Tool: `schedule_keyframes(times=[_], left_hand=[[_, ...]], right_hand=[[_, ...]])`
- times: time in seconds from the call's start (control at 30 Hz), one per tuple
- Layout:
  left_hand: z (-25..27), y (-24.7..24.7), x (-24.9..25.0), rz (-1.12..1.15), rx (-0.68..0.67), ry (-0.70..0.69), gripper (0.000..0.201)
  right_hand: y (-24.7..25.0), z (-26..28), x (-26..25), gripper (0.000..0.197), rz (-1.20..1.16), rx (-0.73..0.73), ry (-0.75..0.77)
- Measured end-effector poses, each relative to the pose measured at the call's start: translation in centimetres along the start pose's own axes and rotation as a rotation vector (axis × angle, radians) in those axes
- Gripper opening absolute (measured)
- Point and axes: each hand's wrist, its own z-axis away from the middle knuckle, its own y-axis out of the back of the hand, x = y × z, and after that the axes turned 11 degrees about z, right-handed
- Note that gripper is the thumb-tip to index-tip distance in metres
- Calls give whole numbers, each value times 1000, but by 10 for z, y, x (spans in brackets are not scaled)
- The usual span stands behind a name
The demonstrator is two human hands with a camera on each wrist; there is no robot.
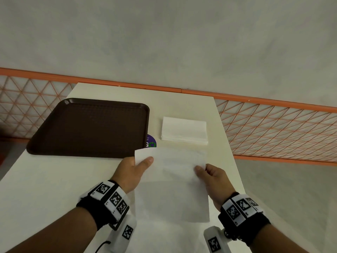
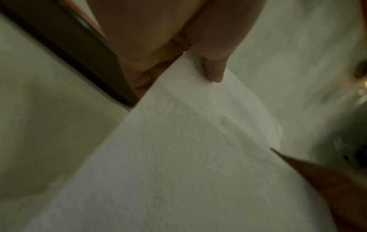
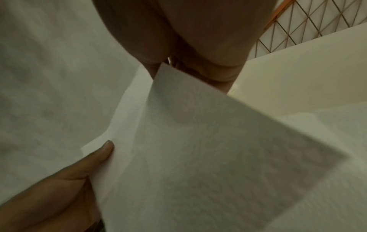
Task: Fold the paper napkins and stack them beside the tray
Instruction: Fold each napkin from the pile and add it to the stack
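Note:
A white paper napkin (image 1: pixel 173 181) is held up over the near part of the table, its lower part hanging down toward me. My left hand (image 1: pixel 135 168) pinches its upper left corner, thumb on top. My right hand (image 1: pixel 209 175) pinches its right edge, thumb on the near face. The left wrist view shows the left thumb (image 2: pixel 213 69) on the napkin (image 2: pixel 178 149). In the right wrist view the right fingers sit behind the napkin (image 3: pixel 208 149). A stack of folded white napkins (image 1: pixel 184 130) lies to the right of the dark brown tray (image 1: pixel 91 126).
The cream table (image 1: pixel 45 189) has its right edge just past my right hand. A purple round sticker (image 1: pixel 151 141) shows between the tray and the held napkin. An orange wire-mesh railing (image 1: pixel 273 128) runs behind and to the right of the table.

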Motion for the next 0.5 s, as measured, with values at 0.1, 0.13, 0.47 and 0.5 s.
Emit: schedule_keyframes(times=[0.1,0.13,0.47,0.5], left_hand=[[-1,1,5,199,-22,119,30],[1,1,6,266,-31,177,31],[-2,2,-5,100,121,169,16],[-4,2,-6,38,151,160,22]], right_hand=[[-5,0,-3,25,-19,21,-4],[-6,0,-6,24,-32,30,-18],[7,-15,-3,26,58,191,-2],[7,-13,-3,30,63,180,5]])
